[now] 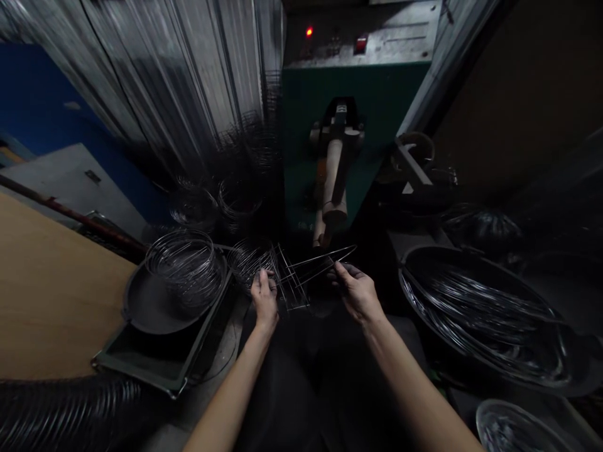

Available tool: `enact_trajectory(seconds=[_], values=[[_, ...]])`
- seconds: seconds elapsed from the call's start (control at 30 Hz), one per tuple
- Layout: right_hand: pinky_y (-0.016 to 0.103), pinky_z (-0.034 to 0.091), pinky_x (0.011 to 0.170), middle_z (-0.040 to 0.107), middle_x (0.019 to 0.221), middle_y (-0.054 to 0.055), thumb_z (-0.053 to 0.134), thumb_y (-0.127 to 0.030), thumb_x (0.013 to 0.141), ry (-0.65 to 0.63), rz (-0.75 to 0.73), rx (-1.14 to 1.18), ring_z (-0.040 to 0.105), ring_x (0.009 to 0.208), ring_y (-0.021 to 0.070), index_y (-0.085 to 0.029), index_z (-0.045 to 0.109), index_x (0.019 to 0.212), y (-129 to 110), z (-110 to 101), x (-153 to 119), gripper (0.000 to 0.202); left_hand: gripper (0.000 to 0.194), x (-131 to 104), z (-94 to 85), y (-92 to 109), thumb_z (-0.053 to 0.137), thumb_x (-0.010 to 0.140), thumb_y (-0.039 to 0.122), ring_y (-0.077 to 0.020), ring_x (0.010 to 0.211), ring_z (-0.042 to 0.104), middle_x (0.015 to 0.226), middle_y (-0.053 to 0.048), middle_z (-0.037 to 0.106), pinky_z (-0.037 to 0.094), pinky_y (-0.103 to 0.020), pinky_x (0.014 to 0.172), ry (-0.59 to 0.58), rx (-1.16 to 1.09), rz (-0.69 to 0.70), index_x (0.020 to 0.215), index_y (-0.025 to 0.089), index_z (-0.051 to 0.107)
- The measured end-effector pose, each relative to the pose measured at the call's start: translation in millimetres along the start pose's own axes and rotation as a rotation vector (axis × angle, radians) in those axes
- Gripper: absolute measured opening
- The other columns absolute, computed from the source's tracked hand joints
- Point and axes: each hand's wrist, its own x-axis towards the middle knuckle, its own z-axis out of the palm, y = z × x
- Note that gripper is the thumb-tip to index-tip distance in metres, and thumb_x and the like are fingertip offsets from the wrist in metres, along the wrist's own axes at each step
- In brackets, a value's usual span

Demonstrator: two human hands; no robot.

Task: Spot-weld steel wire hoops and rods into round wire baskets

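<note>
My left hand [264, 295] is closed on the left side of a bent wire frame [293, 284], made of thin metal rods with crosspieces. My right hand [354, 287] pinches the frame's right end, where a long wire loop narrows to a point. The frame hangs just below the electrode tips [323, 238] of a green spot welder [301, 100], apart from them as far as I can see. Behind my left hand lies a bundle of wire rings [249, 254].
At left, wire rings [186, 263] rest in a round black pan [151, 307] on a green metal stand [141, 364]. A wide black basin [409, 257] at right holds many bent wires [480, 307]. A clear bowl [485, 411] sits at lower right. A red lamp [309, 31] glows on the welder.
</note>
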Motion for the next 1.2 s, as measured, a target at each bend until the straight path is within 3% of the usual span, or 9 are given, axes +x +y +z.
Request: enact_trajectory(seconds=[0.2,0.53,0.87,1.2], values=[[0.011,0.045,0.045,0.063,0.061,0.000,0.090,-0.027,0.039,0.014,0.106,0.058,0.058,0.053,0.0062,-0.012,0.065,0.070,-5,10,-2,0.042,0.046,8,-2.6,-5,0.056,0.074,0.061,-0.0039,0.043,0.027,0.050,0.008,0.030,0.021,-0.015,0.041,0.007,0.027,-0.008,0.075,0.015,0.053],[0.010,0.044,0.043,0.061,0.059,-0.002,0.083,-0.013,0.052,0.103,0.161,0.096,0.055,0.050,0.0046,-0.012,0.065,0.069,-11,19,-2,0.024,0.039,11,1.9,4,0.054,0.079,0.054,-0.0051,0.044,0.028,0.051,0.007,0.030,0.022,-0.016,0.042,0.001,0.097,-0.009,0.076,0.016,0.055],[0.010,0.043,0.041,0.060,0.056,-0.002,0.077,-0.008,0.059,0.137,0.176,0.112,0.054,0.048,0.0043,-0.011,0.064,0.067,-15,29,1,0.016,0.035,21,6.7,11,0.049,0.084,0.049,-0.0049,0.045,0.028,0.051,0.007,0.031,0.023,-0.016,0.043,-0.026,0.167,0.021,0.078,0.014,0.055],[0.012,0.043,0.041,0.064,0.063,0.000,0.072,-0.009,0.070,0.134,0.177,0.136,0.058,0.052,0.0065,-0.012,0.065,0.071,-18,33,-7,0.008,0.035,20,8.7,20,0.055,0.079,0.047,-0.0035,0.041,0.026,0.049,0.008,0.033,0.018,-0.016,0.041,-0.028,0.067,-0.078,0.077,0.012,0.056]])
